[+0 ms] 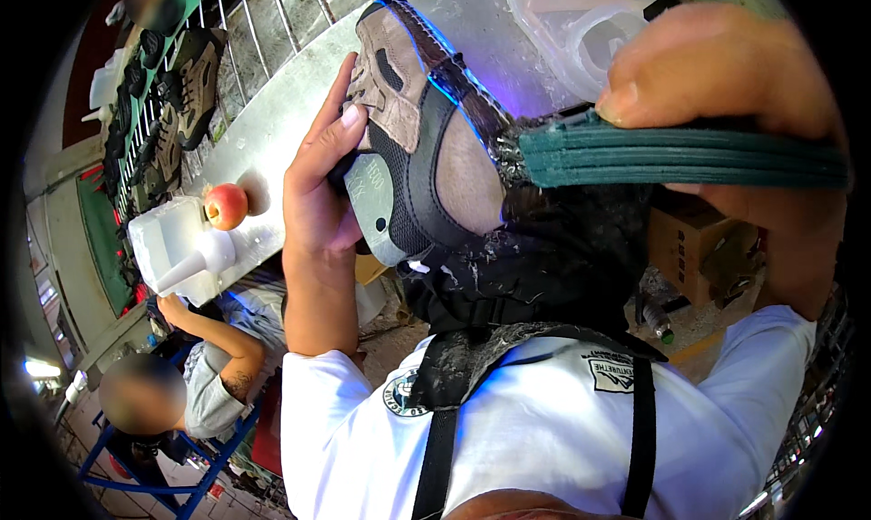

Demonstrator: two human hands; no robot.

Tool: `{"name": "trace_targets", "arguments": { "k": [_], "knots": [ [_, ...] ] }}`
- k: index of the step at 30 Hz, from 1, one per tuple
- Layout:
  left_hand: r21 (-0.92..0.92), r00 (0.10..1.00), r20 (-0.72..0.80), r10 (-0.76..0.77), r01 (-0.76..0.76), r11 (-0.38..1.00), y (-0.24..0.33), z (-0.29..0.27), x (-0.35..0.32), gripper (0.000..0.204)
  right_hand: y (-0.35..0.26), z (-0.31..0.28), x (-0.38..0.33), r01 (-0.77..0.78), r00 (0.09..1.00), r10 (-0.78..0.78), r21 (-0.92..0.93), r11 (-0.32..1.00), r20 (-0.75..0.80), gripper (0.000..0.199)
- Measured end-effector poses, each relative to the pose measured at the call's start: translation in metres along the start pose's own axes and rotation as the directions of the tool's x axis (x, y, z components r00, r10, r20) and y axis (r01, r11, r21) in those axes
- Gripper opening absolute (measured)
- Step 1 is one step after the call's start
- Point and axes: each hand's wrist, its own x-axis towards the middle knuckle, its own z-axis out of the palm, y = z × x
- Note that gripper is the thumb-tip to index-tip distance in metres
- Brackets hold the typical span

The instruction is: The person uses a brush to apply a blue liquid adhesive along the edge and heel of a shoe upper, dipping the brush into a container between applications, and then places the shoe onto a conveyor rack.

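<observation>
My left hand [316, 189] is wrapped round a shoe upper [467, 171] in grey-brown suede and black, tilted on its side. A pale green last [370, 198] sticks out of its opening. Along the edge of its underside, which is turned to the right, runs a glowing blue line. My right hand [694, 71] grips a dark green, ridged brush [671, 155] from above, thumb pressed on its top. The brush's frayed, dark tip meets the shoe's lower edge near the heel; I cannot tell how firmly it touches.
A metal bench [281, 139] carries a red apple [226, 206], a translucent spouted bottle [172, 243] and a clear plastic container [581, 44]. More shoes [193, 84] stand on a wire rack at the left. Another person [218, 375] sits at lower left. A cardboard box [682, 248] lies below.
</observation>
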Motion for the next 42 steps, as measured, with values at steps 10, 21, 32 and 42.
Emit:
{"name": "trace_targets", "arguments": {
  "k": [10,21,32,42],
  "knots": [
    [-0.32,0.993,0.116,-0.025,0.061,0.945,-0.003,0.011,-0.015,0.062,0.017,-0.015,0.03,0.18,0.978,-0.19,0.114,0.977,0.086,0.029],
    [-0.486,0.971,0.105,-0.213,0.237,0.841,-0.017,0.007,-0.041,0.044,0.05,-0.007,0.058,0.265,0.938,-0.331,0.405,0.875,0.1,0.028],
    [-0.554,0.933,-0.046,-0.356,0.272,0.787,-0.021,0.027,-0.068,0.059,0.064,0.001,0.078,0.29,0.91,-0.399,0.506,0.812,0.117,0.026],
    [-0.627,0.876,-0.002,-0.481,0.374,0.683,-0.022,0.025,-0.081,0.062,0.065,0.01,0.091,0.299,0.895,-0.43,0.55,0.78,0.124,0.025]
  ]
}}
